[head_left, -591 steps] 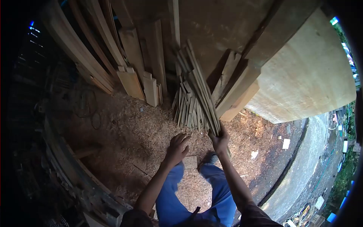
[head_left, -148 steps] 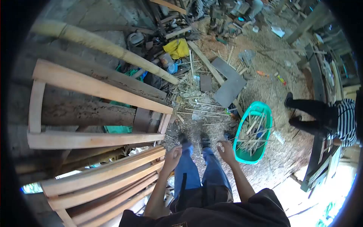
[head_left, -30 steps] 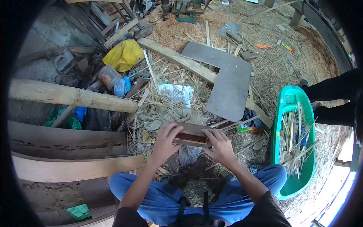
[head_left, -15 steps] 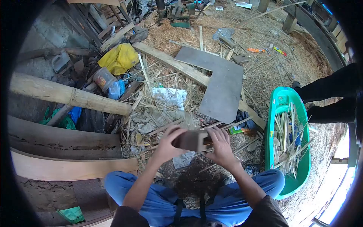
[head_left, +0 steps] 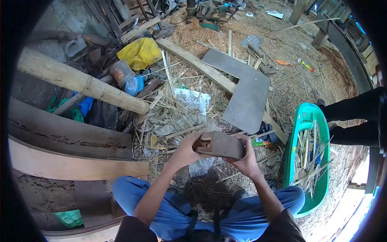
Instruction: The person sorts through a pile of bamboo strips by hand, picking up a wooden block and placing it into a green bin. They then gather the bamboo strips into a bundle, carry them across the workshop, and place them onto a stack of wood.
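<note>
Above my lap I hold a brown box-shaped piece (head_left: 226, 145), apparently wooden, with a hollow showing at its left end. My left hand (head_left: 188, 150) grips that left end, fingers over the top edge and partly out of sight. Around the right end is my right hand (head_left: 245, 159), thumb below and fingers on the upper side. The piece is tilted, its broad face turned up toward me. Beneath it the ground is strewn with wood scraps and shavings.
To the right stands a green tub (head_left: 287, 169) filled with thin wood strips, beside another person's dark-clothed legs (head_left: 352, 107). Ahead lie an L-shaped grey board (head_left: 252, 94) and a long plank (head_left: 193, 60). A thick bamboo pole (head_left: 86, 82) juts in from the left, near a yellow cloth (head_left: 140, 53).
Both hands have turned the box-shaped piece, so its hollow end now faces left instead of right. It has also shifted slightly right. The surroundings have shifted in view as my head moved.
</note>
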A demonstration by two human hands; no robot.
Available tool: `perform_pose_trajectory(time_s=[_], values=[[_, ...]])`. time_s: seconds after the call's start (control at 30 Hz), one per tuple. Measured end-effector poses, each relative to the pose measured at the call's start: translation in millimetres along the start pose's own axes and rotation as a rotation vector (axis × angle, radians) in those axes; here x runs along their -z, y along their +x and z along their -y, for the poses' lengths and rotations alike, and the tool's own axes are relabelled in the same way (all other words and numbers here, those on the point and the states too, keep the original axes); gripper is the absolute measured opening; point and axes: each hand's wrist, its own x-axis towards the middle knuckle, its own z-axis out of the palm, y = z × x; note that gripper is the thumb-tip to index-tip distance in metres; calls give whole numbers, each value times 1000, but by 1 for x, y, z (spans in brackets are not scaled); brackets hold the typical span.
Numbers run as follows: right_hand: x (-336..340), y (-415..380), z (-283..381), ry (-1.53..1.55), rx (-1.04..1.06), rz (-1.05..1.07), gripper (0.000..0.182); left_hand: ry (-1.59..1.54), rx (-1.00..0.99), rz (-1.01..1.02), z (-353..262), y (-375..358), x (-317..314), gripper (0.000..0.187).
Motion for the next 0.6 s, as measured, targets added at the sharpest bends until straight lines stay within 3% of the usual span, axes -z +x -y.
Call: perform_pose_trajectory(time_s=[0.07,0.1,0.13,0.17,0.23,0.33,0.6], values=[[4,2,7,-236,84,-25,81,-55,39,34,2,-2,-1,88],[7,5,18,-242,81,-30,81,174,-106,-49,-4,-3,2,81],[9,7,28,-456,197,-1,82,405,-252,-134,-11,-3,4,75],[10,8,34,-669,311,30,82,401,-258,-130,-19,-3,7,75],[3,2,31,-580,226,107,82,596,-335,-70,-32,-4,12,71],[3,-10,51,-481,141,108,77,586,-379,-83,-38,-2,7,69],[27,-92,62,-705,-66,-192,68,363,-604,79,-64,25,-59,69]])
